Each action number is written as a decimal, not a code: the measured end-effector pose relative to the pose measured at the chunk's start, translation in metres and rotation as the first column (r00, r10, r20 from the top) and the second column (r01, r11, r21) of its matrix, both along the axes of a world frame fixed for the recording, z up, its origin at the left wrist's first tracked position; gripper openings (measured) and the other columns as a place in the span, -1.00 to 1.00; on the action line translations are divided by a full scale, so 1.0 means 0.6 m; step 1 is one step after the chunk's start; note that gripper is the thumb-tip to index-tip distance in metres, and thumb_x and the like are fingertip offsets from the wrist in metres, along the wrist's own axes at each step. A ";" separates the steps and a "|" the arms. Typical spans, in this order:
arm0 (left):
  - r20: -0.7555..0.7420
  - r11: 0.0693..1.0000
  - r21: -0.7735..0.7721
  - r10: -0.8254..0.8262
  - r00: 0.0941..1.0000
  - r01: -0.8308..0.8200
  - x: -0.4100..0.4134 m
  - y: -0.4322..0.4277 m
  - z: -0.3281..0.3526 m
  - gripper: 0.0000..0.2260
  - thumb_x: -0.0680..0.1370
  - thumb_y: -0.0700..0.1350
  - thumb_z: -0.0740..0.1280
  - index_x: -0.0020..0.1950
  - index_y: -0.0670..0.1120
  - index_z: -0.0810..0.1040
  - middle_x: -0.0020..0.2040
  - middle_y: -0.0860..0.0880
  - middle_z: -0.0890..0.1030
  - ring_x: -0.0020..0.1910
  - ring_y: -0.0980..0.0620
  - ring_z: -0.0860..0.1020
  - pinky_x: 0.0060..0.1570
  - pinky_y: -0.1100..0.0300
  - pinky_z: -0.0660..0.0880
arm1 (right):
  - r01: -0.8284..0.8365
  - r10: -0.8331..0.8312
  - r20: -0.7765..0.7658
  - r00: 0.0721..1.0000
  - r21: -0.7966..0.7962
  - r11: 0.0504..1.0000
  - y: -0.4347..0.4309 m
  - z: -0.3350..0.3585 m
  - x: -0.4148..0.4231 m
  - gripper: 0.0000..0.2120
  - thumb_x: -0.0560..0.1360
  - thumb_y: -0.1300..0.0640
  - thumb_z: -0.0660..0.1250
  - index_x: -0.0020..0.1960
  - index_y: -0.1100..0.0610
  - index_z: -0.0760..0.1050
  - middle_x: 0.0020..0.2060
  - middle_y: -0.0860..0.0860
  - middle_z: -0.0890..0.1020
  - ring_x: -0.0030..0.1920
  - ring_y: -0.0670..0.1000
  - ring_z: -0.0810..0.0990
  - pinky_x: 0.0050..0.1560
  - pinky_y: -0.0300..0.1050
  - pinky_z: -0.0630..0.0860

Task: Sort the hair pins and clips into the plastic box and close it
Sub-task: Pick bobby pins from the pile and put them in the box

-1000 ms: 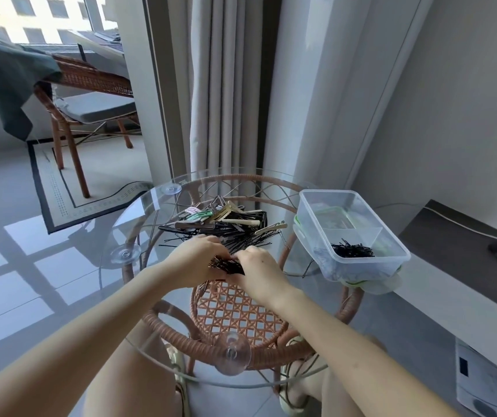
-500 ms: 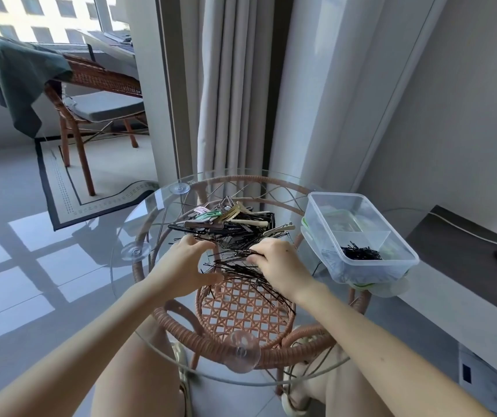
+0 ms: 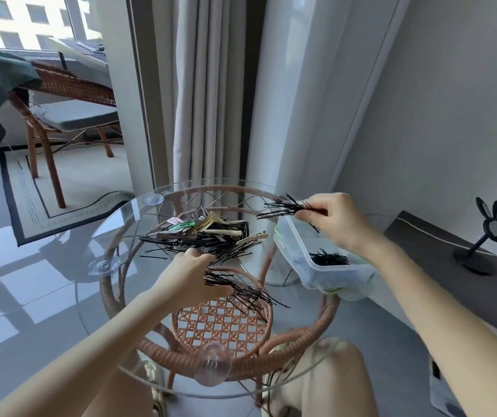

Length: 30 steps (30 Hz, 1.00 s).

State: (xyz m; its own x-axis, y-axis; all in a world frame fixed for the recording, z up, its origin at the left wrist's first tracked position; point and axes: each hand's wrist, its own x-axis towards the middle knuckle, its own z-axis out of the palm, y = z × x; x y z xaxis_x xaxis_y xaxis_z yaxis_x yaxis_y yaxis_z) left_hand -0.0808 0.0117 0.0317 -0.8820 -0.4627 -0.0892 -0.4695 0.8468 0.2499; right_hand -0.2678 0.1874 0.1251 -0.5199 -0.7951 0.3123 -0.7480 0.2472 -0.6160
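Black hair pins [image 3: 281, 207] fan out from the right hand [image 3: 336, 219], whose fingers [image 3: 312, 214] are pinched shut on one end of the bunch, just above the far rim of the plastic box [image 3: 342, 270]. Below and nearer than those fingers, a small heap of pins [image 3: 328, 258] already lies inside the box. The left hand [image 3: 191, 275] rests low on the glass worktop [image 3: 114, 236], its fingers closed loosely on a second bunch of pins [image 3: 238, 288] that sticks out to the right; I cannot tell how firmly it grips.

To do this drop well, I judge the right hand should come in over the middle of the box, lower until the pin tips are inside the walls, and only then let the fingers part, so that loose pins do not skid off the glass. The left hand should keep its bunch gathered until the box is free.

Counted: one box, one heap inside it, two held bunches, and one mixed pile of pins and clips [image 3: 208, 236] beyond the left fingers. Single pins are far too many and too fine to count. About eight larger clips show in the pile, among them a green one [image 3: 182, 226]. No lid can be made out clearly.
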 end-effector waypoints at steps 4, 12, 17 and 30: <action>0.070 0.998 -0.056 -0.018 0.997 0.022 -0.014 0.028 0.004 -0.17 0.27 0.44 0.26 0.42 0.03 0.25 0.25 -0.08 0.40 0.24 -0.06 0.35 0.13 0.06 0.45 | 0.055 -0.050 -0.027 0.998 0.240 0.969 0.057 0.012 -0.059 -0.91 0.47 0.18 0.38 -0.20 0.15 0.63 -0.42 -0.06 0.51 -0.40 -0.12 0.36 -0.33 -0.21 0.26; 0.104 0.996 -0.038 -0.081 0.991 0.085 -0.043 0.049 0.007 -0.26 0.33 0.28 0.37 0.40 -0.05 0.30 0.26 -0.08 0.39 0.23 -0.06 0.34 0.20 0.08 0.42 | 0.036 -0.031 -0.018 0.999 0.574 0.818 0.067 -0.049 -0.086 -0.88 0.46 0.13 0.38 -0.17 0.17 0.65 -0.31 0.14 0.64 -0.36 -0.08 0.42 -0.30 -0.17 0.31; 0.100 0.990 -0.039 -0.128 0.987 0.133 -0.051 0.045 0.008 -0.34 0.36 0.24 0.38 0.38 -0.01 0.35 0.21 -0.05 0.40 0.20 -0.04 0.35 0.17 0.09 0.43 | 0.018 -0.019 -0.005 1.000 0.627 0.779 0.066 -0.025 -0.077 -0.84 0.38 0.05 0.45 -0.03 0.00 0.64 -0.16 -0.11 0.66 -0.11 -0.12 0.60 -0.07 -0.28 0.48; -0.009 0.982 0.005 -0.188 0.982 0.188 -0.052 0.024 0.003 -0.71 0.48 0.01 0.35 0.17 -0.01 0.52 0.16 0.03 0.50 0.11 0.05 0.49 0.12 0.17 0.47 | 0.257 -0.177 -0.187 0.966 0.757 0.601 -0.100 -0.105 -0.150 -0.63 0.41 0.10 0.41 -0.43 0.17 0.30 -0.49 0.09 0.37 -0.37 0.09 0.36 -0.38 -0.16 0.30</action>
State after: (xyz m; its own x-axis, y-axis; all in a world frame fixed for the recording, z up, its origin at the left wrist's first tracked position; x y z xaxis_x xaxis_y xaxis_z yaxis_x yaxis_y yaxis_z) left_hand -0.1117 0.0260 0.0333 -0.9540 -0.2880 -0.0837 -0.2999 0.9182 0.2588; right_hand -0.3576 0.1276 0.0620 -0.7136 -0.6288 -0.3090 -0.6457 0.7614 -0.0582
